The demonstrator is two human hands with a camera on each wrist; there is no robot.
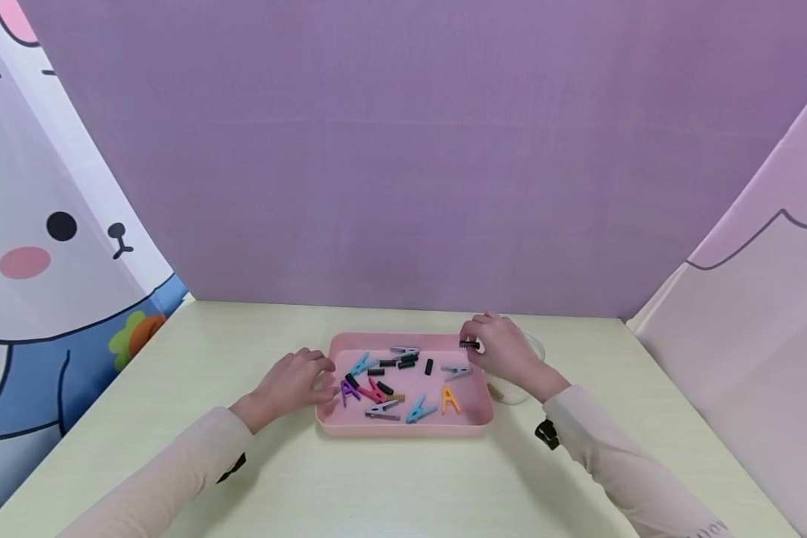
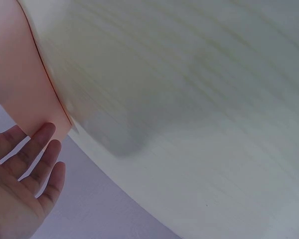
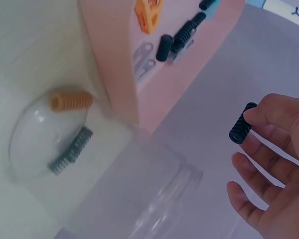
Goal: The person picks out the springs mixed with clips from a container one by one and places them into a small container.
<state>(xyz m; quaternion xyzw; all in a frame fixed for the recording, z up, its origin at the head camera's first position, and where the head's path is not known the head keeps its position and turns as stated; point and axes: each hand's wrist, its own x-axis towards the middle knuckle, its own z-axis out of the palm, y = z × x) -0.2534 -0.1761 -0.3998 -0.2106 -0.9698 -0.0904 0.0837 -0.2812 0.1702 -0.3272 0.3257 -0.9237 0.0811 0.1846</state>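
Observation:
My right hand (image 1: 504, 345) pinches a black coil spring (image 3: 241, 123) between thumb and forefinger, over the back right corner of a pink tray (image 1: 403, 431). The other fingers are spread and slightly bent. At the tray's left wall is my left hand (image 1: 299, 381), holding nothing, its loosely bent fingertips right at the wall. Inside the tray lie several black springs, a gold spring (image 1: 395, 397) and clothespins: blue (image 1: 420, 410), grey (image 1: 383, 411), purple (image 1: 350, 392), red and yellow (image 1: 449, 400).
Right of the tray stands a clear jar (image 3: 164, 199), partly hidden by my right hand in the head view. A gold-brown spring (image 3: 72, 101) and a dark one (image 3: 71, 151) lie at its bottom. A purple backdrop (image 1: 403, 164) closes off the table's far edge.

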